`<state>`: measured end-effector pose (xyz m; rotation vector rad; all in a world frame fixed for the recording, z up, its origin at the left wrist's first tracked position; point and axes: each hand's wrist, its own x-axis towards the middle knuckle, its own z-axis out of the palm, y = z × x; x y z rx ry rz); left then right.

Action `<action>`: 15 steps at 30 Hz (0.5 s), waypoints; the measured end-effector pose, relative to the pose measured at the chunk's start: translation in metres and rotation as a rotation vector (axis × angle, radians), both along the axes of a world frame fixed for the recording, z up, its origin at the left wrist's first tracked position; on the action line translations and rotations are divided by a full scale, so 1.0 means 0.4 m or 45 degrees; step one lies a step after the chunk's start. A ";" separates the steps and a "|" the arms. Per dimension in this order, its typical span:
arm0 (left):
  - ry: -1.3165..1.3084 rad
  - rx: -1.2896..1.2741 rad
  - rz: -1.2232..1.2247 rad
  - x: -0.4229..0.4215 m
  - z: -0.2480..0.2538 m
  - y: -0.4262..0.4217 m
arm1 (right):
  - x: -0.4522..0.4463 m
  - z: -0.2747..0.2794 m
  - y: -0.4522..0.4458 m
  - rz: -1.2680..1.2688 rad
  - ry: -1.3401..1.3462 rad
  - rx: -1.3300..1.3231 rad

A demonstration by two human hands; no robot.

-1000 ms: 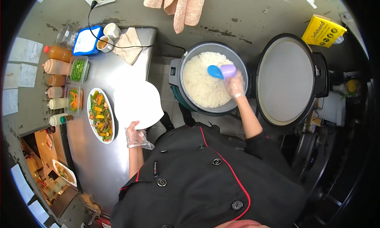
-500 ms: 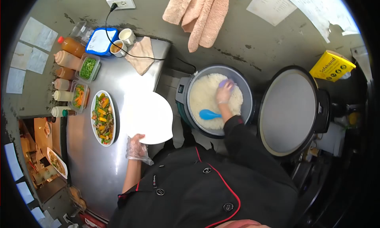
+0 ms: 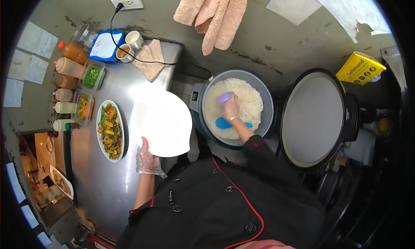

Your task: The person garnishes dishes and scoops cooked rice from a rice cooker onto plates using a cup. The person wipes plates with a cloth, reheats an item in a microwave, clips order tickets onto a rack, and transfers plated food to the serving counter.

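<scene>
A white plate (image 3: 162, 123) is in my gloved left hand (image 3: 149, 159), the thumb on its near edge and the fingers hidden beneath. My right hand (image 3: 230, 107), in a clear glove, is closed around a small purple cup (image 3: 224, 97) over the cooked rice (image 3: 246, 95). The rice lies in a large round cooker pot (image 3: 269, 113) with its lid (image 3: 313, 119) open to the right. Beneath my right wrist, a blue rice paddle (image 3: 223, 123) rests on the rice.
An oval dish of cooked vegetables (image 3: 100, 136) sits on the steel counter (image 3: 103, 193). Along the wall stand squeeze bottles (image 3: 65, 107), a tub of chopped greens (image 3: 91, 76), a tub of carrot strips (image 3: 83, 106) and two mugs (image 3: 135, 40). A black cord (image 3: 149, 62) crosses the counter.
My right hand has moved left across the rice with the purple cup, which shows more now. The plate in my left hand has tilted, its upper face showing more clearly.
</scene>
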<state>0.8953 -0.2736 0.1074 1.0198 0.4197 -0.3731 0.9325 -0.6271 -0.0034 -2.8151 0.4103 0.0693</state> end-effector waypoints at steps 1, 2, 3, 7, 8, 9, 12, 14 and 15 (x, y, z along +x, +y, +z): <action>0.066 -0.067 0.041 0.009 0.008 -0.004 | 0.000 0.002 -0.017 -0.174 -0.029 0.103; 0.092 -0.099 0.029 0.017 0.024 -0.009 | 0.023 0.008 -0.062 -0.336 -0.067 0.203; 0.126 -0.131 0.024 0.017 0.047 -0.015 | 0.051 0.006 -0.081 -0.371 -0.044 0.166; 0.083 0.005 -0.043 -0.002 0.027 -0.001 | 0.153 -0.014 -0.084 -0.164 0.195 -0.371; 0.065 0.009 -0.035 -0.001 0.005 0.005 | 0.148 -0.062 -0.062 -0.089 0.146 -0.450; 0.051 0.009 -0.029 -0.004 -0.024 0.010 | 0.122 -0.148 -0.033 -0.015 0.100 -0.534; 0.089 -0.027 -0.077 -0.001 -0.031 -0.002 | -0.005 -0.028 0.007 0.306 0.110 -0.177; 0.103 -0.062 -0.080 0.028 -0.006 -0.002 | -0.053 0.023 0.006 0.258 -0.099 -0.195; 0.108 -0.101 -0.048 0.033 0.006 -0.013 | -0.079 0.002 -0.056 0.098 -0.315 -0.451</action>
